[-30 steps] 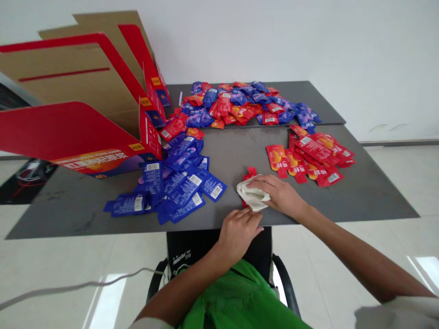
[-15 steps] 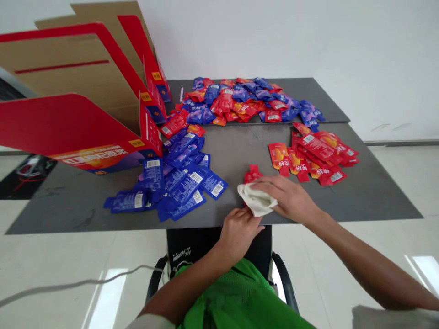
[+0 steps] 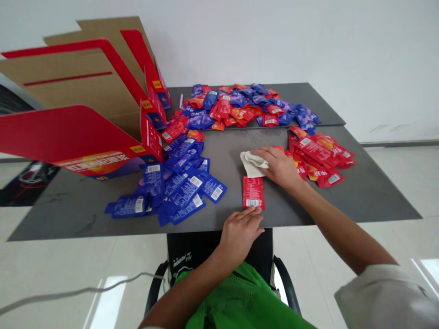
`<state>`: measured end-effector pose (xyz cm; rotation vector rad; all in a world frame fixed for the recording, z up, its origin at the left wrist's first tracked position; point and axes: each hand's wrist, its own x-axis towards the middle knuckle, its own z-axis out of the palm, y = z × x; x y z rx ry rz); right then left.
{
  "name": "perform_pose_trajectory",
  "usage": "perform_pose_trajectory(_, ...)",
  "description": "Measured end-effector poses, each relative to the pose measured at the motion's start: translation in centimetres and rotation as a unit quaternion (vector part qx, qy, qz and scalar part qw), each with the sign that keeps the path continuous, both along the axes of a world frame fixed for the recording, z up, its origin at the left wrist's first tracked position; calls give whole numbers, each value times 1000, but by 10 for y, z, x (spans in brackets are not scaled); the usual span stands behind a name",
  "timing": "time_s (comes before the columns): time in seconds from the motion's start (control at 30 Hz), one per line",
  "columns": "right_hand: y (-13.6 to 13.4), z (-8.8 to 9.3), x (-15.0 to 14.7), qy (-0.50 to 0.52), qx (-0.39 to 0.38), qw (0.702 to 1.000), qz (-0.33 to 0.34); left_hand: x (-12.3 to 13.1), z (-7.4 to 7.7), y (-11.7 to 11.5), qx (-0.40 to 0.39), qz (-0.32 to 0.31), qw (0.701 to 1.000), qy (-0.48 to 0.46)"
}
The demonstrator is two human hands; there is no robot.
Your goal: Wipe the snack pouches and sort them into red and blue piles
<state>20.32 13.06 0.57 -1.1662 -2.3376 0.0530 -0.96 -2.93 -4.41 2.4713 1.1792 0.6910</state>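
A single red pouch (image 3: 253, 192) lies flat on the dark table with its barcode end toward me. My left hand (image 3: 240, 233) rests its outstretched fingertips on the pouch's near edge, thumb apart. At the pouch's far end, my right hand (image 3: 277, 167) is closed on a folded white cloth (image 3: 254, 163), which covers the pouch's top. Left of the pouch spreads a pile of blue pouches (image 3: 185, 189), mostly barcode side up. On the right is a heap of red pouches (image 3: 318, 153), partly hidden behind my right hand.
Open red cardboard boxes (image 3: 78, 132) stand at the left. A mixed heap of red and blue pouches (image 3: 236, 107) covers the table's back part, beside a thin pale stick (image 3: 181, 100). The table's front edge (image 3: 113, 236) runs close to my lap.
My right hand has moved the cloth away from me along the pouch, uncovering its barcode side. The left hand stays at the near edge. The view has shifted slightly.
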Motion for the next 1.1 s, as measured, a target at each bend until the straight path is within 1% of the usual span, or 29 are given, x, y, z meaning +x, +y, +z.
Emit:
perform_pose_trajectory(0.07,-24,10,0,53,27,998,-2,0,1,0,5,-1,1000,2)
perform_pose_trajectory(0.13,-56,15,0,61,7,998,31,0,3,-1,8,1,1000,5)
perform_pose_trajectory(0.17,-71,15,0,43,-20,997,58,0,4,-1,9,6,1000,8)
perform_pose_trajectory(0.23,-96,9,-1,4,-76,992,102,-1,7,-1,8,18,1000,13)
perform_pose_trajectory(0.3,-108,-2,-2,-10,-110,987,115,-1,8,-1,5,22,1000,12)
perform_pose_trajectory(0.33,-108,-8,-2,-9,-116,987,111,-1,8,-1,4,19,1000,9)
perform_pose_trajectory(0.4,-96,-18,-2,-2,-109,990,93,-1,8,0,7,10,1000,-4)
perform_pose_trajectory(0.47,-74,-24,-2,0,-90,993,78,-1,6,0,17,2,1000,-20)
perform_pose_trajectory(0.53,-46,-25,-2,1,-76,995,58,-1,2,0,27,-2,999,-32)
perform_pose_trajectory(0.63,-11,-20,-2,-23,-69,997,27,-1,-2,-1,22,1,999,-27)
perform_pose_trajectory(0.7,-1,-12,-1,-21,-46,999,-1,0,-1,-1,13,3,1000,-16)
perform_pose_trajectory(0.73,-2,-7,0,-1,-26,1000,-16,0,2,-1,11,1,1000,-12)
perform_pose_trajectory(0.77,-7,-1,1,31,-1,999,-32,0,6,0,10,-2,1000,-9)
perform_pose_trajectory(0.83,-28,8,5,106,50,991,-65,0,20,4,6,-7,1000,-4)
perform_pose_trajectory(0.93,-74,12,12,181,92,972,-121,2,46,20,-8,4,1000,6)
perform_pose_trajectory(1.0,-106,7,17,210,95,960,-161,5,59,36,-9,35,999,12)
perform_pose_trajectory(1.03,-120,2,20,221,91,954,-181,8,64,45,-4,55,998,19)
perform_pose_trajectory(1.1,-144,-11,23,239,74,942,-224,15,66,61,5,103,993,50)
